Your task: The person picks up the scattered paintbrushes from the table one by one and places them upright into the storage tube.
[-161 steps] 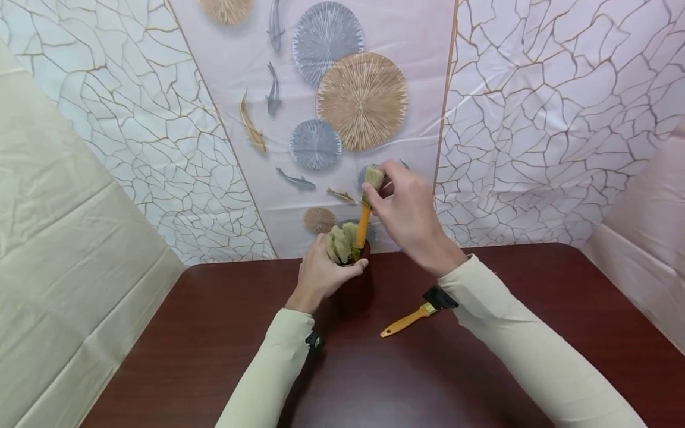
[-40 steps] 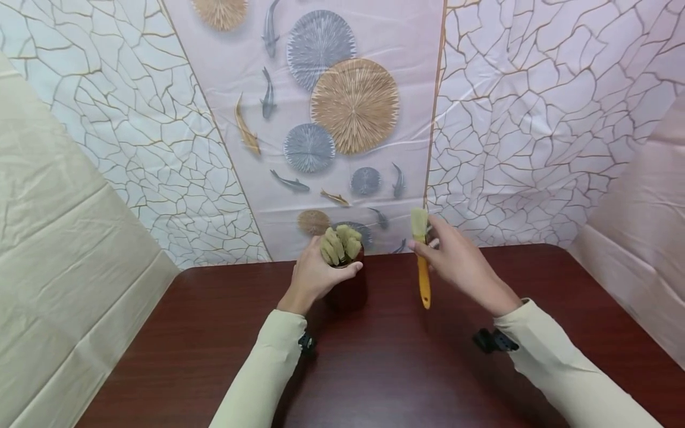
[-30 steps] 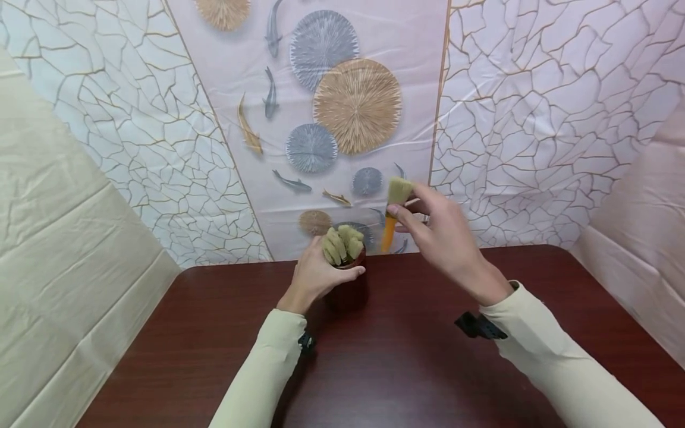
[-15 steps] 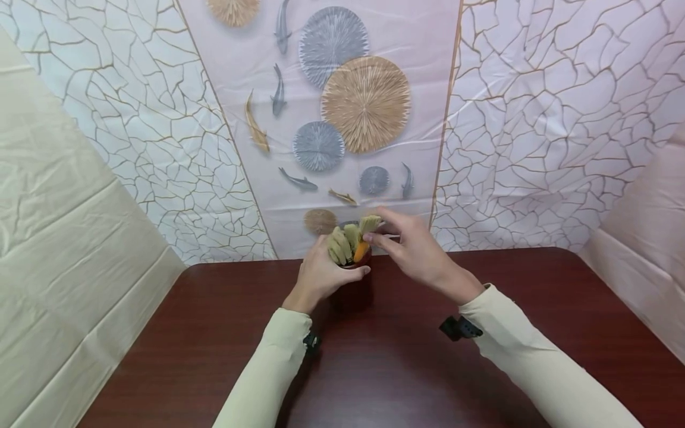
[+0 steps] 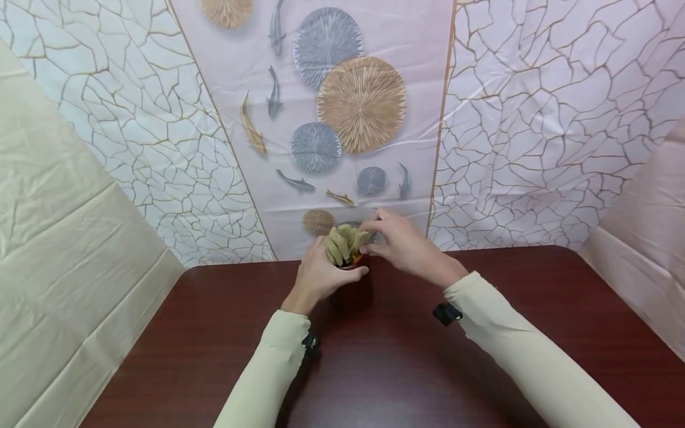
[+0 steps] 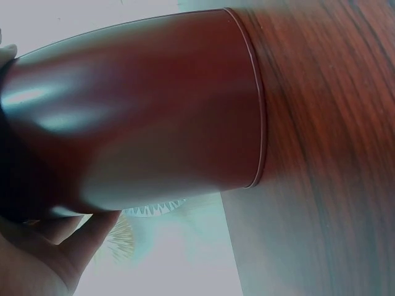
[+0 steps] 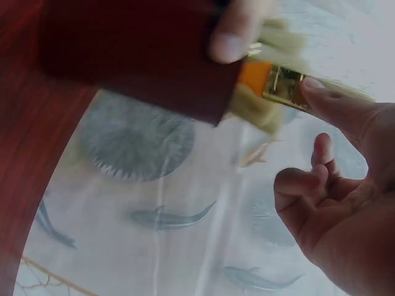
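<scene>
A dark reddish-brown cylindrical cup (image 6: 154,111) stands on the table near its back edge. My left hand (image 5: 319,276) grips it near the rim, the thumb along the front. Several paintbrushes (image 5: 338,242) stand in the cup with pale bristles up. At the cup's right side my right hand (image 5: 398,244) pinches one more paintbrush (image 7: 285,86) by its gold ferrule. That brush's orange handle points down into the cup, and only its top part shows above the rim. In the right wrist view the other fingers are curled below the thumb, away from the brush.
The dark wooden table (image 5: 374,362) extends forward and to both sides. Behind it hangs a patterned cloth backdrop (image 5: 364,107) with fish and round designs, close to the cup. A beige cloth (image 5: 69,267) hangs along the left side.
The paintbrush that lay on the table at right is gone from there. My right hand has carried a brush left and lowered it handle-first into the cup. My left hand stays on the cup.
</scene>
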`<state>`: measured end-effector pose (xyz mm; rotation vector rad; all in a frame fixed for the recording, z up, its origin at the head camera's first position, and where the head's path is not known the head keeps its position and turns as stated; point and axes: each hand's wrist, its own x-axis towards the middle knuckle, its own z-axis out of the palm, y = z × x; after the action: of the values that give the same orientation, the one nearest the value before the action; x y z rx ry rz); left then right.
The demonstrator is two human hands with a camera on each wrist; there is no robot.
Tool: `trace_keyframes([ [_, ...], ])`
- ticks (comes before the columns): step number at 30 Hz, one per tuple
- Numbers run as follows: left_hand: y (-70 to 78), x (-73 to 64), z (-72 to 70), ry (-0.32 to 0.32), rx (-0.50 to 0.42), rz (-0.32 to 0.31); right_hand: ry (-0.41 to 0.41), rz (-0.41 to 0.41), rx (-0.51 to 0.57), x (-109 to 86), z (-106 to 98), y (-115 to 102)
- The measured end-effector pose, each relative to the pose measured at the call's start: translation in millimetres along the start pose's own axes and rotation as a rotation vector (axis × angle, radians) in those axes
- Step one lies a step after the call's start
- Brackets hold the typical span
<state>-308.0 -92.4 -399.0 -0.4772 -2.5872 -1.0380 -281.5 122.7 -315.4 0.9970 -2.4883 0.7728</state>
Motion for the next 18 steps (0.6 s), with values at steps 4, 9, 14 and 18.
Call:
trace_keyframes([
  [4,-1.6,-1.9,2.5,-0.003,-0.008,-0.017,-0.027,-0.018,-0.125,-0.5,11.0,3.4],
  [9,-0.5,-1.3,3.8,-0.009,-0.014,-0.031,0.010,0.004,-0.151,-3.8,17.0,1.2],
  [14,0.9,-0.9,1.2,-0.009,-0.001,-0.040,0.079,-0.021,-0.110,-7.7,19.0,-3.3],
  [18,0.8,-0.5,-0.1,-0.004,-0.002,-0.038,0.150,-0.089,-0.143,-11.0,25.6,-1.7],
])
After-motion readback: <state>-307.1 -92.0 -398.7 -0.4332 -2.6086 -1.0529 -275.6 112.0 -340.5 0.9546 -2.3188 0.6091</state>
